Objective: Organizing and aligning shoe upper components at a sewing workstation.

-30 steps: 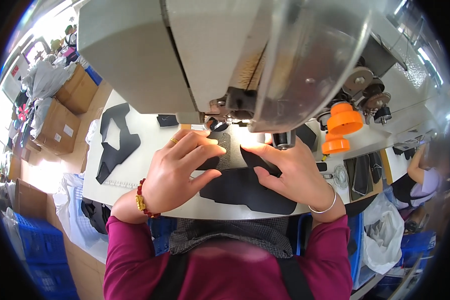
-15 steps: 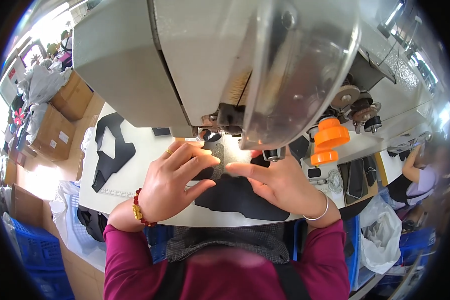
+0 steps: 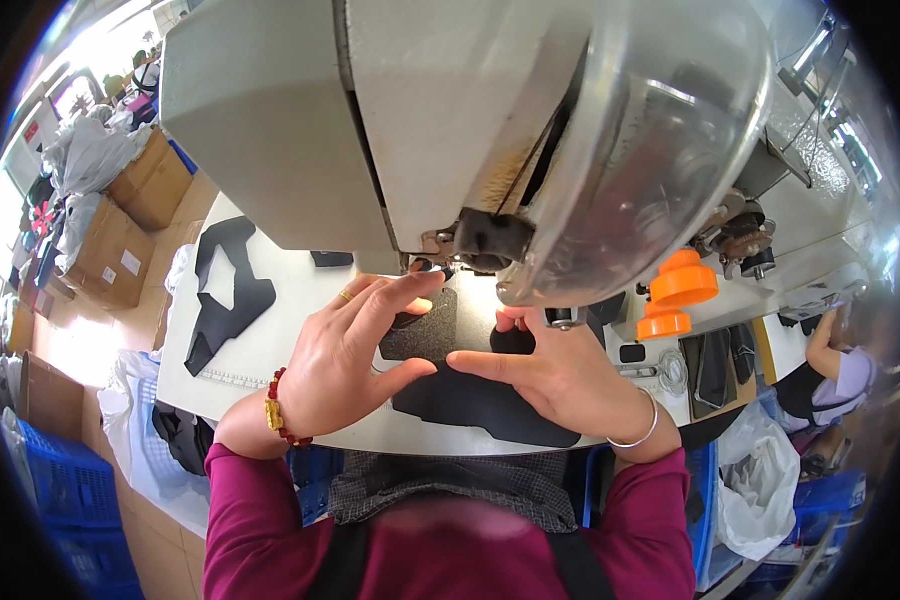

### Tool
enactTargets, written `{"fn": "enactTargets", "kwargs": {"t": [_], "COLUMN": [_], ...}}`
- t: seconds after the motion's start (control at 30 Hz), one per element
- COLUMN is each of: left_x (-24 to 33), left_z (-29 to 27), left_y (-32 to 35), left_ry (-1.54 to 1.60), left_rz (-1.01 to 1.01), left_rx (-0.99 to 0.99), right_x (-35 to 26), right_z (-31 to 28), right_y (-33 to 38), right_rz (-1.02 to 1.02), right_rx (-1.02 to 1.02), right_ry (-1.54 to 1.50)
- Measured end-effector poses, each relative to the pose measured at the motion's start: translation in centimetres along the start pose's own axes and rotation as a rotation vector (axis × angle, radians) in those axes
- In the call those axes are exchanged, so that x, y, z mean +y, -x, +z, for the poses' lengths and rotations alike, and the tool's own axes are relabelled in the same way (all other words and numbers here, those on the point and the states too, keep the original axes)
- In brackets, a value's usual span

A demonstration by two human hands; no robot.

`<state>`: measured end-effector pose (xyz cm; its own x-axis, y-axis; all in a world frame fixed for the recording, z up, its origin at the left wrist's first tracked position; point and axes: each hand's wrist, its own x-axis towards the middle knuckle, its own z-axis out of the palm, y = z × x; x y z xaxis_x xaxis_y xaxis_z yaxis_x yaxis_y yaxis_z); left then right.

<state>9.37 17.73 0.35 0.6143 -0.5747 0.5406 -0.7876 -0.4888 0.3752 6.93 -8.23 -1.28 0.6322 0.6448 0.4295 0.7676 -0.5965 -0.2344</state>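
Observation:
Under the head of a pale grey sewing machine, both my hands rest on the white table. My left hand has its thumb stretched away from its fingers, beside a speckled dark grey piece. Its fingertips reach close to the machine's needle area, which is partly hidden. My right hand points its thumb left over a black cut piece, with thumb and fingers apart. The fingers bend near a smaller black patch; whether they touch it, I cannot tell.
A clear curved guard and orange knobs are on the machine's right. Another black cut piece lies left on the table, near a ruler. A coiled cable lies right. Cardboard boxes and blue crates stand left.
The machine appears farther right in the view. My left fingers have lifted and spread a little, and more of the speckled piece shows between my hands.

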Motion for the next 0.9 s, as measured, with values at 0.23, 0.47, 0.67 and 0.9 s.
{"fn": "enactTargets", "kwargs": {"t": [0.23,0.47,0.67,0.9], "left_x": [0.22,0.11,0.04,-0.28], "left_z": [-0.24,0.00,0.08,-0.01], "left_y": [-0.19,0.10,0.07,-0.25], "left_ry": [-0.003,-0.104,-0.153,-0.180], "left_rz": [-0.026,0.069,0.108,0.142], "left_rx": [-0.020,-0.017,-0.032,-0.062], "right_x": [0.19,0.02,-0.05,0.06], "right_z": [0.12,-0.22,-0.54,-0.30], "right_y": [0.15,-0.20,-0.08,-0.21], "right_rz": [-0.019,-0.037,-0.008,-0.046], "right_rx": [-0.003,0.018,-0.051,-0.005], "right_ry": [0.045,-0.020,-0.077,-0.004]}}
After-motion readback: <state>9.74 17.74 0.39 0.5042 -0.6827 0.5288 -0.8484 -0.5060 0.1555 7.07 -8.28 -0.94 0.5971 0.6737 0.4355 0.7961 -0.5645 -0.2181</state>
